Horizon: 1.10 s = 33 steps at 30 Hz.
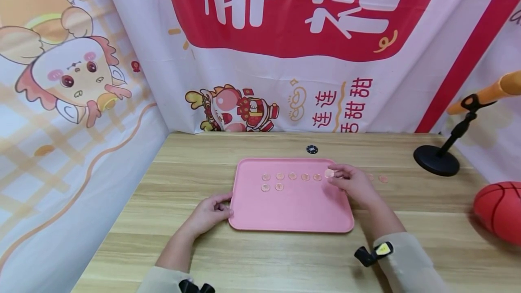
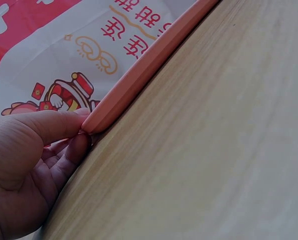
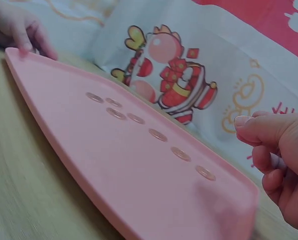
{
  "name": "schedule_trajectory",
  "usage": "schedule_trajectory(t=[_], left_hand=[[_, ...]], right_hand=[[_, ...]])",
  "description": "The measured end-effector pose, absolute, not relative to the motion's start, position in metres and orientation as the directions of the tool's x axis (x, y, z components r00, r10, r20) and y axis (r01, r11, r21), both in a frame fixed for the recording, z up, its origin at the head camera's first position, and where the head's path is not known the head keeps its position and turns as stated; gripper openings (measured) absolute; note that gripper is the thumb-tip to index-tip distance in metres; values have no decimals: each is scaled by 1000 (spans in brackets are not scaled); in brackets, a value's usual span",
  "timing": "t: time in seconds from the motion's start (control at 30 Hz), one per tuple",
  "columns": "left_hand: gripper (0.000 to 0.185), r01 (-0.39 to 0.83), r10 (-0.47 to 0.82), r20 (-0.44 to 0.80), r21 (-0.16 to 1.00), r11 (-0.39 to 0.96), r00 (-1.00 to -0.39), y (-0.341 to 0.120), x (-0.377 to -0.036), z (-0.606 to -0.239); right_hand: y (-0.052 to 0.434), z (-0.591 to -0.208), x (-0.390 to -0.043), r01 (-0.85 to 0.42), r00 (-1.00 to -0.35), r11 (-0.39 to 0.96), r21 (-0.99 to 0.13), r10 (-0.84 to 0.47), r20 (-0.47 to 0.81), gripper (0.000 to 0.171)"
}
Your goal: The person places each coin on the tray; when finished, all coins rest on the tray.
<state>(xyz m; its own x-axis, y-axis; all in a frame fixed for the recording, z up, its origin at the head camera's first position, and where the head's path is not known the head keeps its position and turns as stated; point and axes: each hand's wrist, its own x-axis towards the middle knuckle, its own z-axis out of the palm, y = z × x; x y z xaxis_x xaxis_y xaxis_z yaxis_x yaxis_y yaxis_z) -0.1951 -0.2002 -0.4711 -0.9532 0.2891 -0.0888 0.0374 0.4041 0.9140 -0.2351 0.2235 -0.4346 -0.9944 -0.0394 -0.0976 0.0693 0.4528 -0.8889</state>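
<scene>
Sleeves: two pale cuffs enter at the bottom of the head view, a black wrist camera mount strapped on the right one.
Left hand: the left hand rests at the near-left corner of the pink tray; in the left wrist view thumb and fingers pinch the tray's rim from above and below.
Right hand: the right hand hovers over the tray's far-right corner, thumb and forefinger pinched on one small pinkish coin; the other fingers curl loosely.
Tray: flat on the wooden counter, roughly centred before the person.
On the tray: a far row of five coins and two more coins just in front of the row's left end, all lying flat and apart.
Off the tray: two loose coins on the counter just right of the right hand; a dark round chip beyond the tray's far edge.
Right side: a black round-based stand carrying an orange bar, and a red ball at the frame edge.
Backdrop: cartoon banner with red and white lettering.
</scene>
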Motion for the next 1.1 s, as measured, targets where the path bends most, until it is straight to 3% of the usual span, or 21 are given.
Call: schedule_trajectory(t=[0.2,0.5,1.1], left_hand=[[57,32,283,-92,914,405,-955,-199,-194,-470],[57,38,286,-91,908,418,-954,-199,-194,-468],[58,33,298,-100,911,411,-949,-201,-194,-467]], right_hand=[[199,-440,-243,61,-994,419,-906,-62,-95,46],[172,-448,-250,-13,-992,467,-884,-120,-49,38],[134,-466,-253,-5,-993,591,-806,-95,-64,32]])
